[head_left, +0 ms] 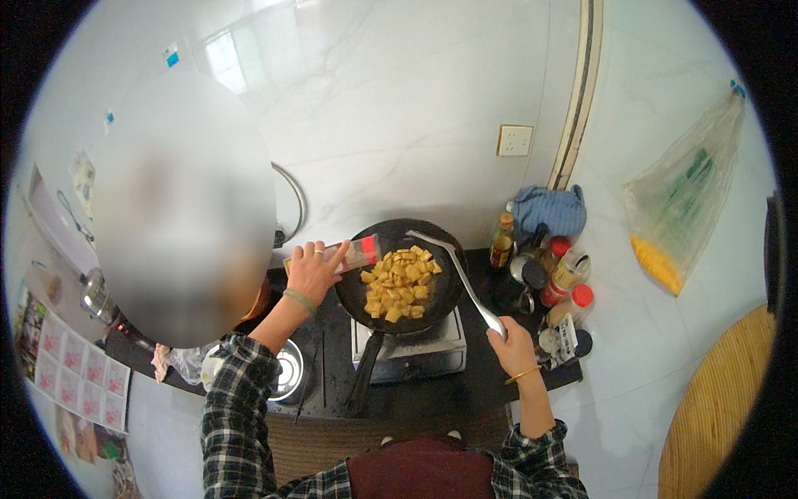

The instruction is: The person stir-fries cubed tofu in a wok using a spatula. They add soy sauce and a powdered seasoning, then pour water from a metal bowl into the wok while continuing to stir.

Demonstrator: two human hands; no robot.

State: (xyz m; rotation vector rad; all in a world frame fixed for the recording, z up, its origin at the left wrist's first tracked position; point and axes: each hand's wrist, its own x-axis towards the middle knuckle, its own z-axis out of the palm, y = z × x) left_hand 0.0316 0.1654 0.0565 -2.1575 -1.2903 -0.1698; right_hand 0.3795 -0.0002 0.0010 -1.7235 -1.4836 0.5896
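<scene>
A black frying pan [446,296] sits on a silver portable gas stove [408,355], its handle pointing towards me. Golden diced pieces of food [402,280], perhaps tofu or potato, are heaped in the pan. My left hand [315,268] grips a clear seasoning packet [360,252] with a red end, tilted over the pan's left rim. What comes out of it, if anything, is too small to tell. In my right hand [514,346] is the handle of a metal spatula [464,277], whose blade rests inside the pan's far side.
Several seasoning bottles and jars [561,280] crowd the counter at right, with a blue cloth [548,210] behind. Chopsticks [323,368] and a shiny metal bowl [288,371] lie left of the stove. A plastic bag [686,193] hangs on the right wall. A blurred patch hides the left.
</scene>
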